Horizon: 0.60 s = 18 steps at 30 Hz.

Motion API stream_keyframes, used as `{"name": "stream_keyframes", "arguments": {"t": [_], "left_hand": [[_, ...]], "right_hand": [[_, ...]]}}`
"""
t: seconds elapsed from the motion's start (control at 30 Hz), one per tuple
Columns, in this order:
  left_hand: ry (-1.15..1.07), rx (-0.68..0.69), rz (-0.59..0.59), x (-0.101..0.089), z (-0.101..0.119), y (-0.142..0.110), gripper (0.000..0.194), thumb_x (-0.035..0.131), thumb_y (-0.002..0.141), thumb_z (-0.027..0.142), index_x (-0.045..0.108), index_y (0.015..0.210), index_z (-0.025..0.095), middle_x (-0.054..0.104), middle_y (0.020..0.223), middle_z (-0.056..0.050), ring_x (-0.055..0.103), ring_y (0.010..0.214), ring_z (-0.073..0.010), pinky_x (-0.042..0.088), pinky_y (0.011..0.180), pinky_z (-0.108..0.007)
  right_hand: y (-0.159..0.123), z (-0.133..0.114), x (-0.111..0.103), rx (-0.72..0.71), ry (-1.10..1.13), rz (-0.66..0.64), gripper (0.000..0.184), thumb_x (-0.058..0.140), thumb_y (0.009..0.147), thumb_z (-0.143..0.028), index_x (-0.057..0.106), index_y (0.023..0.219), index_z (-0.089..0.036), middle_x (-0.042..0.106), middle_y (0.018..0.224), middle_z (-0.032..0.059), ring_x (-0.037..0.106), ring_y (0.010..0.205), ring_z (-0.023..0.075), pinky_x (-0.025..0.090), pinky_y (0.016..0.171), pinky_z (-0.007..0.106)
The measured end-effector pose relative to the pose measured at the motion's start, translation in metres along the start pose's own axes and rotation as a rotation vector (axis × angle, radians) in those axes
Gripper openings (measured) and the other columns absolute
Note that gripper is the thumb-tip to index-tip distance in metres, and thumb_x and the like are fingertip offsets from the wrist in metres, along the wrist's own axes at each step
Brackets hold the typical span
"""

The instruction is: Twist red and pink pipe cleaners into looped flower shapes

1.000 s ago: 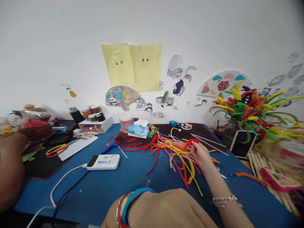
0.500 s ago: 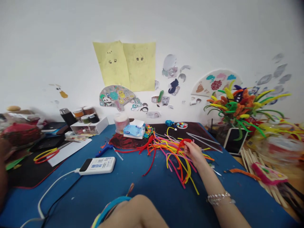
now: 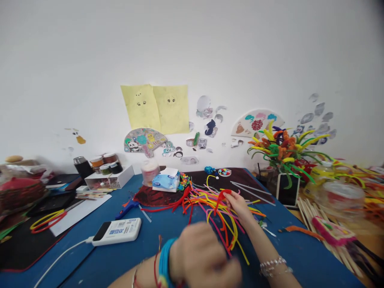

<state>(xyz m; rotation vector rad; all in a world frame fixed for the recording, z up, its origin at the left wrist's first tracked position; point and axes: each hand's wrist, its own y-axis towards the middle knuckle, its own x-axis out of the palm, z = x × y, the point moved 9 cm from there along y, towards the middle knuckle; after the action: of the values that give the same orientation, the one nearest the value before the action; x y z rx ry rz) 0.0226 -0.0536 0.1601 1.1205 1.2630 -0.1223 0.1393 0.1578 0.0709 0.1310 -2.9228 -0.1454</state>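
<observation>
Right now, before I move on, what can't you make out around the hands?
Head view only:
Left hand: motion-blurred, so whether it holds anything is unclear.
Pipe cleaner pile: some strands are hidden behind that hand.
Right hand: it hides how the red pipe cleaner is gripped.

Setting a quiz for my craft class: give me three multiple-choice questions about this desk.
1. Where is the white power bank?
A) On the blue mat, left of the pipe cleaners
B) Inside the vase
C) Pinned to the wall

2. What colour is the pipe cleaner pinched in the right hand?
A) Green
B) Red
C) White

3. What state is the tissue pack in?
A) Crushed flat
B) Lying on the floor
C) Tissue poking from its top

Answers:
1 A, it lies beside its cable.
2 B, the bent end shows red.
3 C, white tissue shows above it.
</observation>
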Motion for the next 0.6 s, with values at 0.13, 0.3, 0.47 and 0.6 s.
{"name": "stream_keyframes", "arguments": {"t": [0.13, 0.3, 0.47, 0.6], "left_hand": [[0.158, -0.431, -0.11, 0.042, -0.13, 0.021, 0.022, 0.04, 0.082, 0.027, 0.056, 0.092, 0.017, 0.057, 0.083, -0.01, 0.053, 0.081, -0.0202, 0.04, 0.072, -0.034], [0.139, -0.87, -0.302, 0.092, -0.239, -0.045, 0.02, 0.051, 0.076, 0.034, 0.057, 0.083, 0.016, 0.058, 0.088, -0.01, 0.053, 0.089, -0.0212, 0.037, 0.076, -0.029], [0.095, -0.928, -0.288, 0.101, -0.263, -0.065, 0.025, 0.039, 0.083, 0.034, 0.058, 0.083, 0.018, 0.061, 0.085, -0.007, 0.056, 0.082, -0.0175, 0.037, 0.072, -0.025], [0.071, -0.926, -0.255, 0.096, -0.267, -0.063, 0.022, 0.039, 0.082, 0.025, 0.057, 0.093, 0.019, 0.06, 0.092, -0.007, 0.055, 0.087, -0.0175, 0.037, 0.075, -0.026]], "right_hand": [[-0.01, -0.007, 0.022, -0.027, -0.179, -0.133, 0.023, 0.06, 0.067, -0.036, 0.061, 0.076, -0.015, 0.043, 0.044, -0.007, 0.033, 0.037, 0.005, 0.023, 0.036, 0.017], [-0.038, 0.0, 0.073, -0.09, -0.465, -0.511, 0.016, 0.055, 0.071, -0.03, 0.061, 0.063, -0.017, 0.053, 0.051, -0.0031, 0.045, 0.046, 0.0086, 0.03, 0.042, 0.019], [-0.062, 0.03, 0.104, -0.043, -0.722, -0.719, 0.016, 0.047, 0.075, -0.028, 0.06, 0.075, -0.018, 0.058, 0.059, -0.0015, 0.05, 0.045, 0.0091, 0.034, 0.043, 0.019], [-0.069, 0.037, 0.11, -0.173, -0.985, -0.68, 0.014, 0.049, 0.074, -0.029, 0.059, 0.076, -0.019, 0.059, 0.064, -0.0009, 0.052, 0.053, 0.01, 0.032, 0.048, 0.019]]}}
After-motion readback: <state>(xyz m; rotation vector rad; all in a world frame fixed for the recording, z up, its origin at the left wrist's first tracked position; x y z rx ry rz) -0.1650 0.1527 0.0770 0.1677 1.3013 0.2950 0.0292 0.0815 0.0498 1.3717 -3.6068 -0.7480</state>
